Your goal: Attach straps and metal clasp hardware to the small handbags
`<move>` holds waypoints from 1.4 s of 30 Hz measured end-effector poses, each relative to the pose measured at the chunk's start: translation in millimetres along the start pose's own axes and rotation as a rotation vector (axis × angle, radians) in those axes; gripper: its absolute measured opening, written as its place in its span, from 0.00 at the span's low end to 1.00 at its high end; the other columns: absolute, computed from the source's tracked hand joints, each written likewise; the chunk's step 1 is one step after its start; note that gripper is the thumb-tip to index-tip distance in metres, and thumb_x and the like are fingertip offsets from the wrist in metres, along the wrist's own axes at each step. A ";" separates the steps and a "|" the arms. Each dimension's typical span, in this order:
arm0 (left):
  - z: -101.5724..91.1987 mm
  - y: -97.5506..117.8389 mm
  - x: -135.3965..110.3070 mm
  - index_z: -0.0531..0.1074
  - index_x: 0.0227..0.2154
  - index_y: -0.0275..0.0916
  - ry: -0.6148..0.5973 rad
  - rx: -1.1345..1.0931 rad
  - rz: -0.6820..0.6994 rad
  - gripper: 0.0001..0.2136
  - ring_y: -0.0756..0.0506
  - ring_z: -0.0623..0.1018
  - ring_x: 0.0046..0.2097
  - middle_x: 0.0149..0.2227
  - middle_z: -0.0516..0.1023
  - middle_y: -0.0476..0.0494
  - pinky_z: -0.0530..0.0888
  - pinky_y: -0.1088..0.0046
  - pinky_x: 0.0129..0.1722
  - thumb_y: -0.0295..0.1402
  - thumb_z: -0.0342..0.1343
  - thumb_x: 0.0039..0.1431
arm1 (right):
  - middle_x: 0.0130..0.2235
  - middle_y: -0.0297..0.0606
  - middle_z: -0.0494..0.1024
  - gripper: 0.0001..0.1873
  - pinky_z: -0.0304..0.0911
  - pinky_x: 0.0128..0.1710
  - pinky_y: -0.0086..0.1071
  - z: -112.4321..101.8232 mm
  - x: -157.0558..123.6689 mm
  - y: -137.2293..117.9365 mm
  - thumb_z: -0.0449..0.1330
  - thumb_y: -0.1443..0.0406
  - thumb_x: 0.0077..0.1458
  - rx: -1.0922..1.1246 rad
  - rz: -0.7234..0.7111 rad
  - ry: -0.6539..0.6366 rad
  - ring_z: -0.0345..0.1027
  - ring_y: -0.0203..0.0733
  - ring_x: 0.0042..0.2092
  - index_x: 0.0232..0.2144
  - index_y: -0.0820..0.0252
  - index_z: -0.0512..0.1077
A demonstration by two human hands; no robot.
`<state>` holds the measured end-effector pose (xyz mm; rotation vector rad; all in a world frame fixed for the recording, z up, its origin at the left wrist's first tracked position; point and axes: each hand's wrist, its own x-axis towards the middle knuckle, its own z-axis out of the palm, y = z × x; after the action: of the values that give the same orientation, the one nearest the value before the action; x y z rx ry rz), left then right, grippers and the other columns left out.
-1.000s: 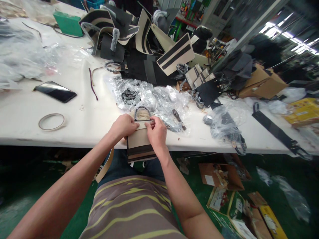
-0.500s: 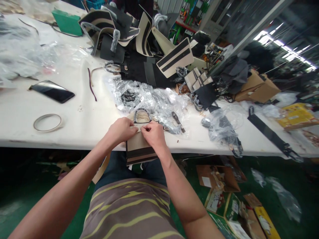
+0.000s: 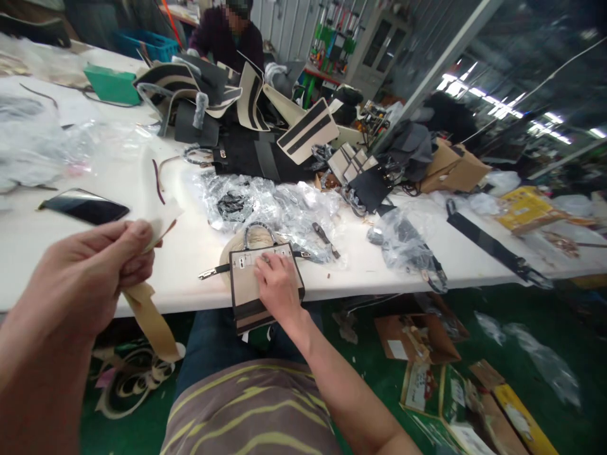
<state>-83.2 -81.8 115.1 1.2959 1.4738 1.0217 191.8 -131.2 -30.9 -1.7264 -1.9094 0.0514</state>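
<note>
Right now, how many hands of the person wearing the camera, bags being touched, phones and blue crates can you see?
Hands: 2 (left hand, right hand)
Touched bag: 1
Phone: 1
Blue crate: 1
Total: 5

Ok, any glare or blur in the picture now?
Head view: ceiling lights burn out white, clear plastic glints; also head view: the far upper right is dark and soft, the bag fairly clear, and the left hand looms large.

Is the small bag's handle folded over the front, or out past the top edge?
Out past it: the handle arches beyond the bag, not over the front the right hand touches.
</note>
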 end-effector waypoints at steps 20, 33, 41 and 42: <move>72.6 -70.8 -46.3 0.78 0.34 0.40 -0.369 -0.053 -0.097 0.25 0.42 0.82 0.25 0.24 0.83 0.42 0.75 0.71 0.25 0.61 0.63 0.63 | 0.64 0.50 0.82 0.19 0.63 0.68 0.60 4.0 -33.2 11.1 0.57 0.61 0.77 0.026 -0.052 0.052 0.71 0.61 0.66 0.64 0.54 0.79; 91.4 -88.2 -48.8 0.76 0.33 0.42 -0.409 0.068 -0.005 0.21 0.44 0.77 0.24 0.21 0.76 0.48 0.70 0.70 0.27 0.52 0.53 0.74 | 0.51 0.43 0.87 0.22 0.80 0.44 0.37 -53.8 -1.7 3.3 0.74 0.52 0.63 0.841 0.228 -0.162 0.82 0.45 0.42 0.55 0.54 0.84; 99.7 -94.1 -62.0 0.77 0.25 0.43 -0.386 0.165 0.047 0.23 0.42 0.77 0.28 0.25 0.81 0.44 0.68 0.68 0.31 0.50 0.54 0.73 | 0.37 0.36 0.86 0.08 0.74 0.40 0.35 -48.1 6.4 -4.8 0.68 0.59 0.68 0.668 0.157 -0.091 0.78 0.44 0.37 0.36 0.54 0.83; 100.8 -95.4 -64.4 0.77 0.25 0.43 -0.399 0.136 0.025 0.24 0.42 0.77 0.27 0.25 0.81 0.44 0.68 0.68 0.31 0.51 0.54 0.74 | 0.38 0.36 0.86 0.08 0.73 0.40 0.35 -47.4 7.4 -4.0 0.67 0.59 0.69 0.643 0.135 -0.085 0.78 0.44 0.37 0.36 0.54 0.83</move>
<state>-6.7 -154.1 4.0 1.5166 1.2371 0.6382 208.2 -140.8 13.4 -1.4109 -1.5828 0.7173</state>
